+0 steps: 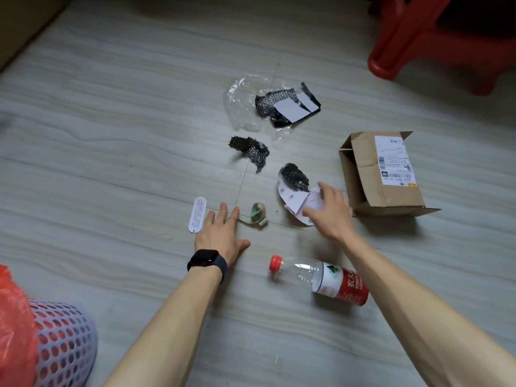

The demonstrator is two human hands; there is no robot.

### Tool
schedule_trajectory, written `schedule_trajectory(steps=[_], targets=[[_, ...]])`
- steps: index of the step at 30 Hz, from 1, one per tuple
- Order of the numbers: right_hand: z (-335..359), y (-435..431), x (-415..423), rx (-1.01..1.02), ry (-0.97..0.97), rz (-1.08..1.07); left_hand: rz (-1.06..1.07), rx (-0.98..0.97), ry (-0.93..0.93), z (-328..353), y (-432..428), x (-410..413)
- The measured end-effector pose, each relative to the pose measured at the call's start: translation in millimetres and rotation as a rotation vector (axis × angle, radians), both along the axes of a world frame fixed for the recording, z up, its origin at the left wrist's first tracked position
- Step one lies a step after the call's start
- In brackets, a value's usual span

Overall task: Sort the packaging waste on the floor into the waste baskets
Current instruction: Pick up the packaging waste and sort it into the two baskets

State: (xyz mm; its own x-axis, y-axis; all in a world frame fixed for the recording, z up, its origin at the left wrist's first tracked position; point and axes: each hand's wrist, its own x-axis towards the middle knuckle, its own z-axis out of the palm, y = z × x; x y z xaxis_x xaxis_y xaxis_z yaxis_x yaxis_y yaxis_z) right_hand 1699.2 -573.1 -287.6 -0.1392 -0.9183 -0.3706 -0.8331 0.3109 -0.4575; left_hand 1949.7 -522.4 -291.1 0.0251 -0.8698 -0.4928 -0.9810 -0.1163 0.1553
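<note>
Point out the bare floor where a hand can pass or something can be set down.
Free: the wide stretch left of the white tag, up to the basket, and the near floor between the forearms. Crowded: from the clear film down past the black scraps to the bottle, and beside the carton.

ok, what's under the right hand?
The right hand is spread over white paper scraps, which lie beside a black bubble-wrap piece. The palm covers the scraps' near edge, so anything else beneath it is hidden.

The bottle (329, 279) label reads "NONGFU"; the box (382, 174) label is illegible.
</note>
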Motion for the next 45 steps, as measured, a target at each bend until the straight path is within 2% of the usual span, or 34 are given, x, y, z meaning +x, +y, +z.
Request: schedule_trajectory(steps=[3, 7, 10, 12, 19, 22, 24, 28, 30, 33, 36, 38, 40, 42, 43, 45], targets=[[0.9, -10.5, -1.2, -0.036, 0.046, -0.067, 0.002, -0.003, 0.002, -1.4, 0.3, 1.0], [1.1, -21.6, 4.2, 0.113, 0.003, -0.241, 0.001, 0.002, -0.001, 0.1, -1.2, 0.5], [-1.5, -13.5, 15.8, 0.123, 0.209, -0.119, 0.002, 0.010, 0.000, 1.3, -1.7, 0.2], [-3.5, -8.3, 22.4, 0.091, 0.256, -0.104, 0.005, 0.012, -0.003, 2.1, -1.9, -0.2], [3.4, -9.4, 29.8, 0.264, 0.028, -0.136, 0.017, 0.024, -0.004, 2.4, -2.9, 0.5], [15.3, -2.2, 22.2, 0.253, -0.059, -0.137, 0.013, 0.068, 0.024, 6.3, -8.7, 2.6], [23.5, 5.8, 18.0, 0.213, -0.196, -0.163, 0.101, 0.072, 0.156, 15.9, -16.2, 5.4], [43.6, 21.1, 28.0, 0.173, -0.543, -0.190, 0.483, 0.019, 0.764, 49.3, -21.3, -3.6], [50.7, 23.5, 42.8, 0.161, -0.651, -0.153, 0.568, 0.119, 0.955, 58.2, -20.7, -12.2], [57.9, 25.0, 65.6, 0.176, -0.834, -0.137, 0.750, 0.064, 1.030, 61.1, -20.9, -16.2], [56.5, 24.2, 78.4, 0.211, -0.919, -0.176, 0.857, 0.048, 1.058, 61.9, -22.5, -3.5], [52.2, 24.2, 80.3, 0.253, -0.955, -0.199, 0.878, 0.150, 1.115, 64.8, -19.6, 6.1], [46.7, 21.0, 78.8, 0.316, -0.983, -0.176, 0.832, 0.139, 1.079, 65.1, -18.1, 13.4], [45.2, 16.1, 78.4, 0.353, -0.924, -0.111, 0.805, 0.011, 0.996, 64.3, -18.2, 24.2], [42.1, 10.0, 77.4, 0.283, -0.811, -0.085, 0.814, -0.058, 0.961, 62.6, -18.9, 33.2], [26.8, -9.0, 69.9, -0.004, -0.351, -0.021, 0.863, -0.142, 0.913, 62.5, -17.9, 55.8]])
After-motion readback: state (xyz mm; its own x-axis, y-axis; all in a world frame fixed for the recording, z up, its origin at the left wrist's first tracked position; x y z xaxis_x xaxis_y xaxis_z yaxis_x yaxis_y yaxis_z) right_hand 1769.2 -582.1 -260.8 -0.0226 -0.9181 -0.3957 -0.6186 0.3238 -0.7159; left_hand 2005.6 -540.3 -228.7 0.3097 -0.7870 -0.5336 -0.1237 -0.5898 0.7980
